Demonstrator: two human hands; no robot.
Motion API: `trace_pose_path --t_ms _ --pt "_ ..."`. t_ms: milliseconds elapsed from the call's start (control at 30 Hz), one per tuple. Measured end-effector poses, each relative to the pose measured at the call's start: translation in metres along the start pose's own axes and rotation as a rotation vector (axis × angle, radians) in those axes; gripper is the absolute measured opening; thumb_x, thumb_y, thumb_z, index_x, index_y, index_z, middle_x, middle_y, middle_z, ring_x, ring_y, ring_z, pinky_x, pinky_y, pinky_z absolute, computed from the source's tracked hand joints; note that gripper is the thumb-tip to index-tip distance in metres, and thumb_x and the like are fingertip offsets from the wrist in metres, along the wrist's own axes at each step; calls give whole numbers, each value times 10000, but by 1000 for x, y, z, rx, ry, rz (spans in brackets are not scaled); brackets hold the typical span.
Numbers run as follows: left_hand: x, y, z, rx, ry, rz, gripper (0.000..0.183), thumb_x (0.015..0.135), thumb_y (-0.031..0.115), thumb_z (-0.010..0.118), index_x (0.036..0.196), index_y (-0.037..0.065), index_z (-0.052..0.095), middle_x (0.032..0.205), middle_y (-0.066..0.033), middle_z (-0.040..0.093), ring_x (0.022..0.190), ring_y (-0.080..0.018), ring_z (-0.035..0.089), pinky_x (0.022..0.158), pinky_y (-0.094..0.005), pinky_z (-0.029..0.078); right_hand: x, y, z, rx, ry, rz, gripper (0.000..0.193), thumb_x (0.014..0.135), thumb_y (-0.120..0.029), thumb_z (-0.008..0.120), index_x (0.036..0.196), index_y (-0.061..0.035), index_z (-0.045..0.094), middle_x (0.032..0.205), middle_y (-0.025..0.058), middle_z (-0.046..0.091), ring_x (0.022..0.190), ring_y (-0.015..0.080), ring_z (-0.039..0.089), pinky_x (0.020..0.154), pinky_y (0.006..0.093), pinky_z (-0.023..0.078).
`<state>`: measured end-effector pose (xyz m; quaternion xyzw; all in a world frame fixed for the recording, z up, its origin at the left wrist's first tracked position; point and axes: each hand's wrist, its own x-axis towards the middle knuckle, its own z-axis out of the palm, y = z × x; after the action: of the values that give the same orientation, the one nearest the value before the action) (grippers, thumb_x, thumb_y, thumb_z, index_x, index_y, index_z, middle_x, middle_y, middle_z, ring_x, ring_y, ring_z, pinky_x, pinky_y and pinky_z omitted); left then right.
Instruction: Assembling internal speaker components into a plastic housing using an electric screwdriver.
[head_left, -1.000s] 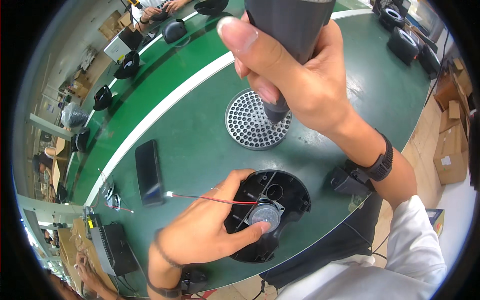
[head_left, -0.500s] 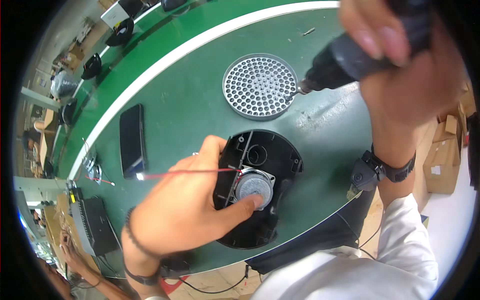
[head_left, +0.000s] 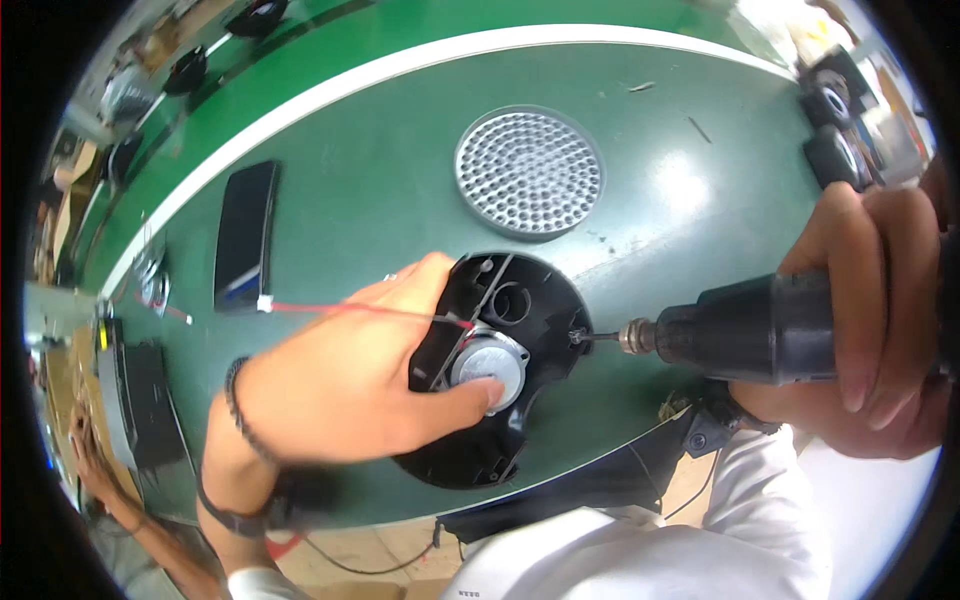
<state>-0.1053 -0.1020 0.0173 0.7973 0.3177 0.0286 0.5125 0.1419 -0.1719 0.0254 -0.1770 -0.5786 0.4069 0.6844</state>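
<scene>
My left hand (head_left: 350, 385) grips the left side of a round black plastic housing (head_left: 548, 290). Its thumb presses on the small round speaker (head_left: 480, 365) set inside. From the speaker, a red and black wire (head_left: 320, 307) runs left across the back of that hand to a white connector (head_left: 265, 304). In my right hand (head_left: 875, 320), fingers wrapped round it, is a black electric screwdriver (head_left: 740, 325) lying roughly level. Its bit points left and meets the housing's right edge, near a screw post. Whether a screw sits on the tip cannot be made out.
Beyond the housing lies a round grey tray (head_left: 530, 170) with many small round cells. A black phone (head_left: 245, 240) rests at left, near another wired part (head_left: 153, 285). Black boxy devices (head_left: 835, 110) stand far right. A co-worker's hand (head_left: 90, 450) is at lower left.
My right hand has brought the screwdriver from the grey tray's right edge down and toward me, to the housing's right edge. My left hand still holds the housing, thumb on the speaker.
</scene>
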Motion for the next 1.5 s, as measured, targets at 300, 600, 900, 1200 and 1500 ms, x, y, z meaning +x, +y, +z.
trace_pose_path --t_ms 300,600,900,1200,1500 --pt "5 -6 -8 90 -68 -120 615 857 167 788 1372 -24 513 1212 -173 624 1103 -234 601 985 -339 474 15 14 14 118 11 29 267 1050 -302 567 1082 -37 566 820 16 596 544 69 480 516 245 396" --pt "3 -13 -4 38 -49 -53 506 898 397 677 1061 -67 560 995 -183 554 938 -274 564 856 -383 468 18 11 17 186 4 -19 310 1074 -337 515 1135 -34 545 848 28 591 522 77 465 507 252 397" --pt "3 -13 -1 21 -54 -54 530 897 400 687 1069 -86 564 1014 -199 541 994 -302 552 906 -384 454 14 9 8 107 -135 -26 428 1116 -448 341 1271 -60 436 937 46 553 520 96 437 513 270 406" --pt "4 -5 -1 -78 -47 -27 437 892 277 721 1195 -14 603 1102 -170 579 1048 -281 583 947 -369 468 18 32 15 315 -183 28 459 1101 -518 322 1276 -106 423 897 66 586 469 96 452 431 267 419" --pt "6 -9 -1 17 -49 27 444 904 261 719 1253 14 598 1142 -152 585 1086 -273 582 975 -376 462 9 30 9 132 -125 -66 420 1120 -461 277 1308 -109 406 897 75 591 452 74 439 421 238 417"
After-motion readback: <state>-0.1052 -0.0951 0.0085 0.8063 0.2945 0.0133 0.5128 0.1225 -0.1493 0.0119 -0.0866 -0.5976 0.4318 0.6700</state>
